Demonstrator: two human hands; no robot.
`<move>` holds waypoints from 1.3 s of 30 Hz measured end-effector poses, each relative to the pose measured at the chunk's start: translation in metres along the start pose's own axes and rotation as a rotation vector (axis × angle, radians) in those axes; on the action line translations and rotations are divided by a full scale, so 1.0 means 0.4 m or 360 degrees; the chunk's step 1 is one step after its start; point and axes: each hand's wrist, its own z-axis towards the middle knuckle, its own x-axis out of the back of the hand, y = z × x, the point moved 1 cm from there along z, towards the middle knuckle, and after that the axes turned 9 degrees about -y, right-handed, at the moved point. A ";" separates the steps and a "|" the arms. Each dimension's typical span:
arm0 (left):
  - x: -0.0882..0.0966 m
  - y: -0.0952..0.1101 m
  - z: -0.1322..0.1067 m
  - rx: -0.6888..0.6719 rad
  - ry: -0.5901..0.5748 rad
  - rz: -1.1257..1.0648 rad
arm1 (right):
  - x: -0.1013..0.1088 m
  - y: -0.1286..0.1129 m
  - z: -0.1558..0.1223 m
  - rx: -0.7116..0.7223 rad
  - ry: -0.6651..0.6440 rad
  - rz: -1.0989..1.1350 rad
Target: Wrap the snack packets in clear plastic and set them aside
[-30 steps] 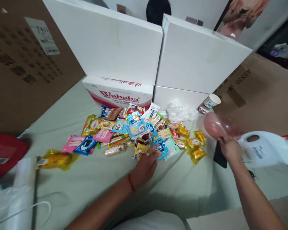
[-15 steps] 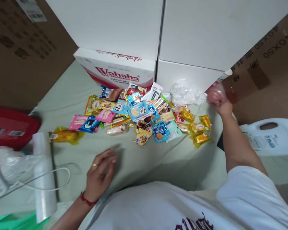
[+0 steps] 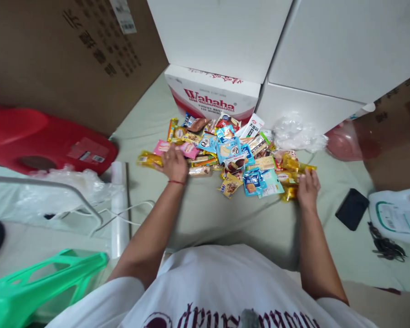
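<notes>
A heap of several small snack packets [image 3: 230, 157] lies on the pale green cloth [image 3: 205, 214] in front of me. My left hand [image 3: 173, 163] rests on the heap's left edge, fingers spread over a pink packet [image 3: 160, 146] and a long yellow packet [image 3: 147, 158]. My right hand [image 3: 307, 184] lies flat on the gold-wrapped packets [image 3: 290, 193] at the heap's right edge. Neither hand has lifted anything.
A red-and-white Wahaha carton [image 3: 212, 93] and white boxes [image 3: 328, 54] stand behind the heap, brown cardboard [image 3: 54, 54] to the left. A crumpled clear bag [image 3: 297, 134], pink see-through object [image 3: 343, 143], black phone [image 3: 352, 208], white jug [image 3: 396, 214], film roll [image 3: 118, 205], red stool [image 3: 37, 141] and green stool [image 3: 37, 282] lie around.
My right hand has let go of the pink object at the back right and come down onto the gold packets. My left hand has moved forward from the bare cloth to the heap's left side.
</notes>
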 end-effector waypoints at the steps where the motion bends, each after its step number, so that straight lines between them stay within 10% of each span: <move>1: -0.022 0.023 -0.016 -0.0034 -0.0051 0.0007 | -0.031 -0.039 0.005 0.0005 0.0010 0.0017; 9: -0.151 0.145 -0.137 -0.0338 -0.0334 -0.0365 | -0.180 -0.256 0.053 -0.0020 0.0063 0.0006; 14: -0.088 0.140 -0.152 -0.0570 -0.0295 -0.0412 | -0.088 -0.200 0.041 0.0114 -0.0148 0.0260; 18: 0.011 0.096 -0.199 -0.0882 -0.0164 -0.0305 | 0.015 -0.173 -0.104 0.0247 -0.0016 0.0285; 21: 0.074 0.032 -0.185 -0.0758 0.0037 -0.0262 | 0.046 -0.209 -0.273 0.0683 -0.0037 0.0173; 26: 0.105 -0.058 -0.010 -0.0118 0.0259 -0.0226 | -0.022 -0.292 -0.427 0.1570 -0.0821 -0.0202; 30: 0.027 -0.033 0.066 0.0136 -0.0104 -0.0185 | -0.115 -0.356 -0.342 0.1615 -0.0875 -0.0342; 34: -0.071 0.031 0.008 -0.0002 -0.0311 -0.0189 | -0.177 -0.427 -0.259 0.1511 -0.0775 -0.0278; 39: -0.029 0.016 -0.078 -0.0106 -0.0267 -0.0223 | -0.137 -0.460 -0.283 0.1466 -0.0809 0.0073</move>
